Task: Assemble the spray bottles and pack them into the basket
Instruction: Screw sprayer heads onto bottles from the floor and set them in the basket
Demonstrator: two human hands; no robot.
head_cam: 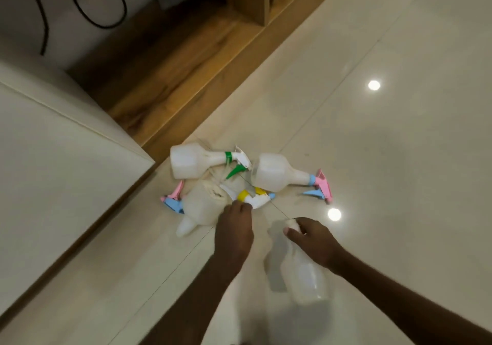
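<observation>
A: Spray bottles lie in a cluster on the glossy cream tile floor, beside the white cabinet panel on the left. What sits leftmost?

B: A loose pink-and-blue trigger spray head, touching a translucent white plastic bottle without a head whose neck points near-left. Farther off lies the translucent white bottle with a green-and-white trigger head.

A: And the hands?

B: The left hand reaches to the white trigger head with a yellow collar; its fingers are curled down onto it, but blur hides whether they pinch it. To the right lies the translucent white bottle with a pink-and-blue trigger head. The right hand wraps its fingers around the neck of a headless translucent white bottle, thumb at the open mouth.

A: Any basket?

B: I cannot tell.
</observation>
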